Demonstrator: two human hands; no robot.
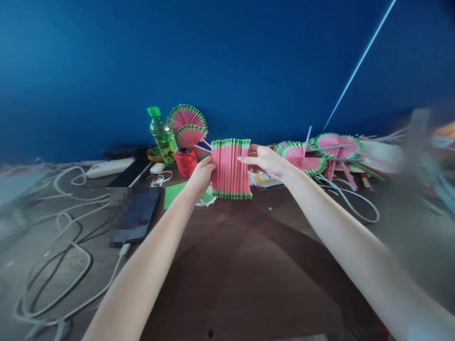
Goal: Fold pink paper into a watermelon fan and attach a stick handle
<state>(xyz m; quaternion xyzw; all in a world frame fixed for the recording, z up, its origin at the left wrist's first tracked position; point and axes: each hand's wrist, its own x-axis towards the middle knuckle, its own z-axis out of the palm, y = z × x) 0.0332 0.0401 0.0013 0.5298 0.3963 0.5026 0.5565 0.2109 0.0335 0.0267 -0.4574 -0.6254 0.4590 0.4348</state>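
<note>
Both my hands hold up a pleated paper sheet (230, 168), pink with green bands along its top and bottom edges, above the brown table (249, 265). My left hand (202, 176) pinches its left edge. My right hand (266, 160) grips the upper right edge, fingers closed on the paper. The sheet stands upright, its folds running vertically.
Finished pink-and-green paper fans (186, 124) stand at the back by a green bottle (161, 136) and a red cup (186, 162). More fans (320, 150) lie at the right. A phone (137, 213), white cables (64, 255) and a green paper sheet (174, 194) lie at the left.
</note>
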